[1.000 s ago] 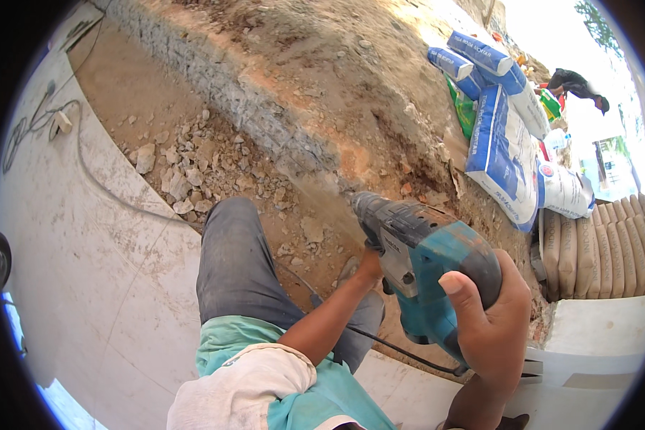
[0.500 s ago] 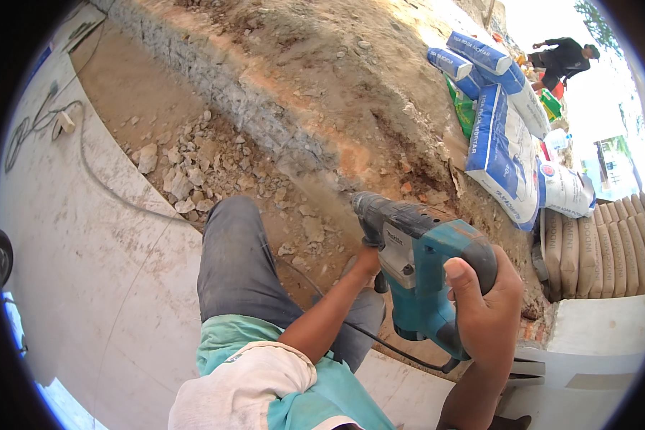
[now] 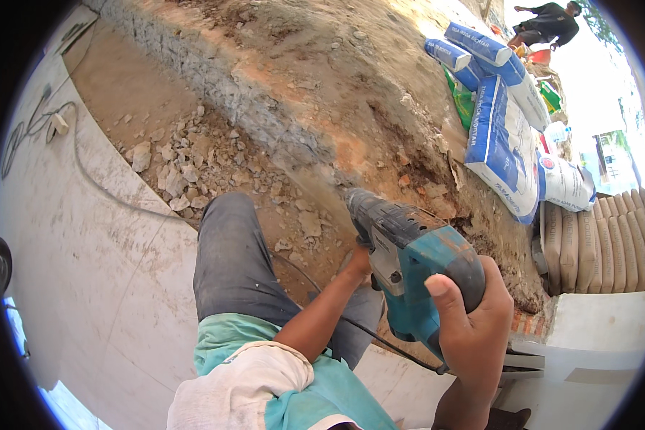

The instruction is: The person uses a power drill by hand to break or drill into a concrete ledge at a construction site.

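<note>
A teal-and-black rotary hammer (image 3: 416, 247) lies slantwise across the middle, its dark nose against the broken edge of a concrete ledge (image 3: 258, 118). My right hand (image 3: 476, 315) is wrapped round its rear handle, the thumb resting along the near side. Farther forward, my left hand (image 3: 360, 259) grips below the tool's front end; the body of the tool partly hides its fingers. The bit's tip is lost in dust at the ledge. Broken concrete rubble (image 3: 183, 168) lies on the sandy ground left of the tool.
A power cord (image 3: 387, 337) trails from the tool behind my legs. Pale flooring (image 3: 93, 236) with a grey cable (image 3: 115, 193) spreads at left. Blue-and-white mortar bags (image 3: 498, 143) and stacked brown sacks (image 3: 602, 244) stand at right. Another person (image 3: 548, 25) is at the far right.
The rotary hammer and both hands have shifted slightly left in view, and the tool has tilted a little. The person at the far right has moved up and left in the picture.
</note>
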